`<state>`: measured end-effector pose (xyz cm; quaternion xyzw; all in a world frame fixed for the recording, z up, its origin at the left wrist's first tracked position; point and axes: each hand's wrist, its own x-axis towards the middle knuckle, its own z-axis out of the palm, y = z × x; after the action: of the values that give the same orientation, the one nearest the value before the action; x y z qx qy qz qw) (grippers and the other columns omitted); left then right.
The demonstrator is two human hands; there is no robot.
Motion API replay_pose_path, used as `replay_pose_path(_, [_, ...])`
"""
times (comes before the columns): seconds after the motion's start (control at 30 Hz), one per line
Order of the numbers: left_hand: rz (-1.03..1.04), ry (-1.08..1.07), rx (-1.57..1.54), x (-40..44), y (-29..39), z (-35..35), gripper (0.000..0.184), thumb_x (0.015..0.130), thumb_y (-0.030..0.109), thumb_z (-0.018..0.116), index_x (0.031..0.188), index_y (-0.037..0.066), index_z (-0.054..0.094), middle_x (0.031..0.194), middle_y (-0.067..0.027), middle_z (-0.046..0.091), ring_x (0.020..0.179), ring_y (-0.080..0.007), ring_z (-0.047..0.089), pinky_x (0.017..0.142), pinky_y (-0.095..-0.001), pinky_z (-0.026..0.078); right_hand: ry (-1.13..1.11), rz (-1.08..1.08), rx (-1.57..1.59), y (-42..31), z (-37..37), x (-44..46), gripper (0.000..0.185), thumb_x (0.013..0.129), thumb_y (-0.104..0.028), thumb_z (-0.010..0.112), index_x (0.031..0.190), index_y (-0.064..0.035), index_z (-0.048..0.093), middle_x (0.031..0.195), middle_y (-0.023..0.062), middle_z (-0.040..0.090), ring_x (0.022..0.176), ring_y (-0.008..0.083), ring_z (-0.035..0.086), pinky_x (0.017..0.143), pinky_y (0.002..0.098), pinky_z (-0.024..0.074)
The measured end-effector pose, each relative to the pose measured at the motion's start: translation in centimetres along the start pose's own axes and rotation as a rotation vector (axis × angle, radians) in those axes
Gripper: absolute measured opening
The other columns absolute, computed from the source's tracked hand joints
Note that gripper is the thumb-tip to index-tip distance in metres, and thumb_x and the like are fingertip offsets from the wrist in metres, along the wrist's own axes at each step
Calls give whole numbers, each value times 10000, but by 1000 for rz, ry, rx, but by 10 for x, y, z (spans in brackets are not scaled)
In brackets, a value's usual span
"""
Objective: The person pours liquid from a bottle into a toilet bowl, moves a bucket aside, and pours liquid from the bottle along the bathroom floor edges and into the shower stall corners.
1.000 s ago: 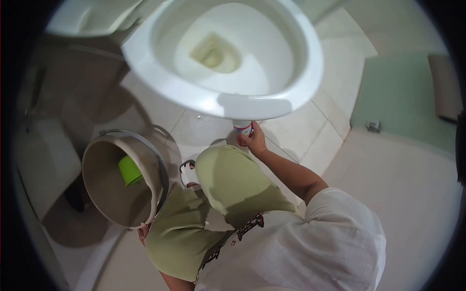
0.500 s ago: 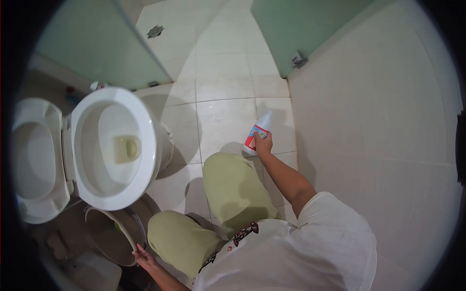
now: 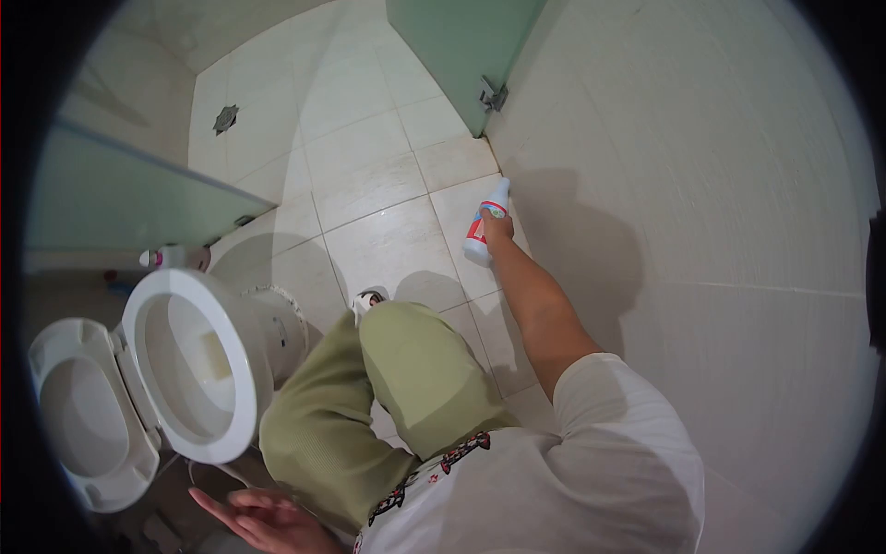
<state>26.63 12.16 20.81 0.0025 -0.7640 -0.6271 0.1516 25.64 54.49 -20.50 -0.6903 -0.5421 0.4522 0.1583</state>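
Note:
My right hand is wrapped round a white plastic bottle with a red and blue label. The bottle leans, its narrow neck pointing toward the wall and the glass panel. Low on the left, my left hand has its fingers stretched out and holds nothing. Just above those fingers shows a pale curved handle, apparently the bucket's; the bucket itself is mostly hidden. The toilet stands to my left with its lid and seat raised, and yellowish water lies in its bowl.
Green glass panels stand ahead on both sides of a passage. A floor drain lies beyond. A white bottle with a pink part is behind the toilet. The tiled wall rises close on my right.
My left hand has let go of the bucket's rim or handle, and its fingers are now extended. The bottle stays in my right hand, moved closer to the wall. My view has turned.

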Motion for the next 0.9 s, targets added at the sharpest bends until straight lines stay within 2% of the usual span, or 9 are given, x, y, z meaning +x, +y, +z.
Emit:
replay_pose_path(0.1, [85, -313, 30, 3, -11, 29, 772, 902, 496, 462, 1429, 17, 165, 730, -20, 444, 562, -73, 417, 456, -190, 363, -62, 156, -41, -15, 4, 17, 680, 666, -418, 727, 1118, 57, 547, 1068, 216, 604, 956, 311, 610, 837, 385, 485])
replay_pose_path(0.2, [93, -353, -7, 15, -27, 31, 777, 901, 481, 471, 1418, -16, 172, 766, -43, 453, 588, -103, 449, 489, -208, 402, -13, 129, -107, -30, 20, 33, 698, 666, -449, 715, 1091, 85, 566, 1061, 231, 606, 949, 317, 613, 825, 380, 490])
replay_pose_path(0.27, [246, -604, -355, 29, -41, 28, 698, 924, 300, 499, 1420, -28, 134, 1049, -191, 606, 778, -235, 611, 595, -292, 542, -59, 132, -5, -55, 37, 47, 697, 675, -450, 707, 1080, 99, 565, 1058, 236, 604, 942, 312, 614, 823, 377, 491])
replay_pose_path(0.4, [487, -637, -362, 43, -47, 58, 596, 940, 193, 376, 1350, -174, 149, 903, -286, 607, 615, -241, 604, 499, -269, 496, -108, 100, 173, -71, 73, 74, 692, 687, -451, 700, 1078, 103, 563, 1057, 233, 601, 944, 300, 610, 819, 376, 487])
replay_pose_path(0.63, [514, -783, -406, 58, -44, 89, 591, 925, 215, 407, 1326, -181, 228, 896, -284, 608, 609, -241, 596, 488, -277, 484, -139, 201, 363, -30, 65, 57, 727, 723, -415, 687, 1188, 102, 475, 1108, 225, 560, 950, 286, 595, 819, 417, 489])
replay_pose_path(0.73, [464, -780, -389, 53, -43, 93, 592, 925, 236, 408, 1331, -165, 250, 919, -285, 602, 604, -233, 589, 478, -276, 471, -165, 289, 800, 8, 48, 22, 786, 723, -418, 686, 1259, 82, 401, 1151, 224, 534, 974, 293, 585, 835, 438, 486])
replay_pose_path(0.8, [193, -638, -38, 45, -35, 91, 764, 903, 460, 475, 1397, -57, 207, 779, -53, 440, 611, -124, 453, 520, -221, 408, -99, 461, 921, 22, 36, 2, 775, 733, -415, 680, 1279, 50, 386, 1184, 222, 515, 990, 295, 578, 840, 437, 485])
replay_pose_path(0.83, [196, -648, -43, 48, -38, 86, 764, 903, 460, 475, 1397, -57, 207, 779, -53, 440, 611, -124, 453, 520, -221, 408, -90, 461, 929, 19, 31, -1, 775, 733, -415, 680, 1279, 50, 386, 1184, 222, 515, 990, 295, 578, 840, 437, 485])
replay_pose_path(0.9, [225, -839, -324, 59, -44, 81, 593, 893, 229, 501, 1343, -104, 304, 1075, -271, 563, 799, -300, 605, 640, -346, 508, -30, 523, 770, 5, 25, -11, 713, 750, -405, 666, 1258, 30, 421, 1180, 212, 520, 1009, 292, 571, 822, 432, 492])
